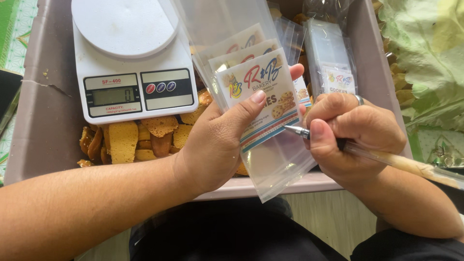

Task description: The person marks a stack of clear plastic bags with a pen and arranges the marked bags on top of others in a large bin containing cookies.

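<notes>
Two hands work over a grey plastic tub (48, 111). The left hand (217, 140) pinches a fanned stack of clear labelled bags (256, 96), thumb pressed flat on the front label and fingertips showing behind the stack's right edge. The right hand (350, 133) is curled tight around a pen (386, 159), thumb and forefinger squeezing it near the tip, which touches the front bag's label at its right edge; a ring (359, 100) sits on one finger of this hand. The bags stand tilted above the tub's near rim, their lower ends hanging just past it.

Inside the tub, left of the bags, a white kitchen scale (130, 63) with a round platform rests partly on a heap of flat brown cookies (130, 137), which lie below the scale toward the near rim. At the tub's far right corner stands another bundle of clear bags (331, 63). Right of the tub lies crumpled pale green sheeting (427, 53).
</notes>
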